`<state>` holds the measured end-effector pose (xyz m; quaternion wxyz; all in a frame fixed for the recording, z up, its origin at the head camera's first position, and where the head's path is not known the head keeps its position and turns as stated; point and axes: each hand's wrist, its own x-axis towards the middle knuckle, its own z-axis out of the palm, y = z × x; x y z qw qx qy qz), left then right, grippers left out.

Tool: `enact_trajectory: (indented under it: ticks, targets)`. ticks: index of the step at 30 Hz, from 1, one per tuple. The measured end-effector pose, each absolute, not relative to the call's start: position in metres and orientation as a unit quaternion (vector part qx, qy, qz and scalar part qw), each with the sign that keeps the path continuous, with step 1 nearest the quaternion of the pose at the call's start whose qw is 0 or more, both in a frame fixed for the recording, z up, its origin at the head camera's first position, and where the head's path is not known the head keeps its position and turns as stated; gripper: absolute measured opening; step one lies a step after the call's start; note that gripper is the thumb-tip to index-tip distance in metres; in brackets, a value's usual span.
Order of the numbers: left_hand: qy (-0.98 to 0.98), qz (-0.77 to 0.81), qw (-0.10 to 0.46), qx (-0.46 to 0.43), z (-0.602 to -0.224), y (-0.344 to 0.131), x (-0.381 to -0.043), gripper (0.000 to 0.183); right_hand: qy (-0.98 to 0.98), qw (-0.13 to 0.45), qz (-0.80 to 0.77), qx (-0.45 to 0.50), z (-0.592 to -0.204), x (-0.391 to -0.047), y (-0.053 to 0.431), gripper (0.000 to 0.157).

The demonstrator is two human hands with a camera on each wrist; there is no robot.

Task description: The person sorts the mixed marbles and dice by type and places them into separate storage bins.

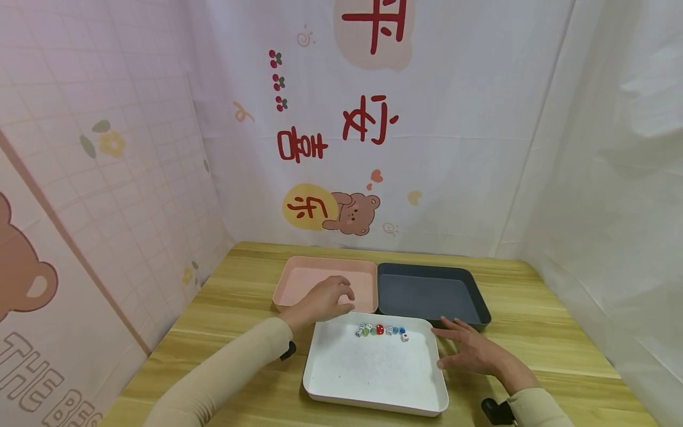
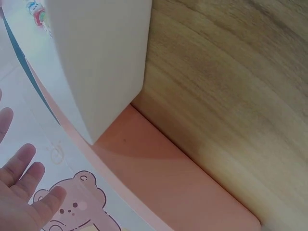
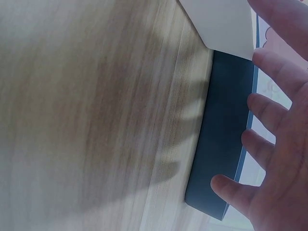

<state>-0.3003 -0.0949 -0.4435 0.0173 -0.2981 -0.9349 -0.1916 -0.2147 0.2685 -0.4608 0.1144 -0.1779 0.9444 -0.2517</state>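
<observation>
A white tray (image 1: 373, 373) lies at the front of the table. Near its far wall is a loose row of small dice and round beads, among them a red die (image 1: 380, 330). Over the pink tray (image 1: 306, 276), close to the white tray's far left corner, hovers my left hand (image 1: 324, 301), its fingers loosely bent and holding nothing. My right hand (image 1: 472, 351) is beside the white tray's right wall with fingers spread; whether its fingertips touch the rim I cannot tell. Behind that hand lies a dark grey tray (image 1: 427, 290).
The pink and dark trays stand side by side behind the white one. Wooden tabletop (image 1: 539, 320) shows on both sides. A printed white cloth (image 1: 453, 148) hangs behind the table, with more cloth at left and right.
</observation>
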Motion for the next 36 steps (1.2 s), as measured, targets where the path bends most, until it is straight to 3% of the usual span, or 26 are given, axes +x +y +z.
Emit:
enact_trajectory:
  ticks: [16,36]
  targets:
    - [-0.930,-0.182,-0.002,-0.319,-0.453,-0.092,-0.295,0.018,0.944,0.108,-0.247,-0.190,-0.462,-0.215,0.270,0.078]
    - [-0.924,-0.055,-0.006,-0.378,-0.468,-0.080,-0.290,0.018,0.943,0.107,-0.247,-0.196,-0.460,-0.214,0.269,0.078]
